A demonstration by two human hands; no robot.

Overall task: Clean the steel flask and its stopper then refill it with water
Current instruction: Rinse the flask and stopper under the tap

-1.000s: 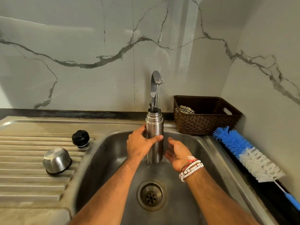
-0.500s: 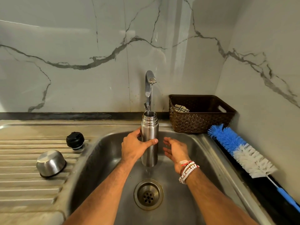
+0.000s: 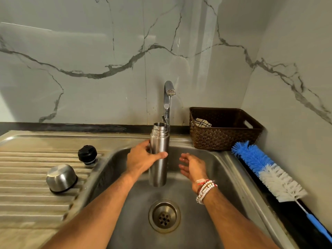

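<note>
The left hand (image 3: 142,161) wraps the steel flask (image 3: 159,174) mid-body, upright under the tap (image 3: 168,94); the right hand (image 3: 192,167) hangs open, empty, at its 3 o'clock; stopper (image 3: 87,154) at 9 o'clock on the drainboard (image 3: 27,200); wet steel may slip from one hand.

Brushed steel flask (image 3: 159,159), steel sink (image 3: 231,169), glossy marble wall (image 3: 89,51).

Firm clasp in left grip (image 3: 142,159), right grip (image 3: 193,168) slack.
</note>
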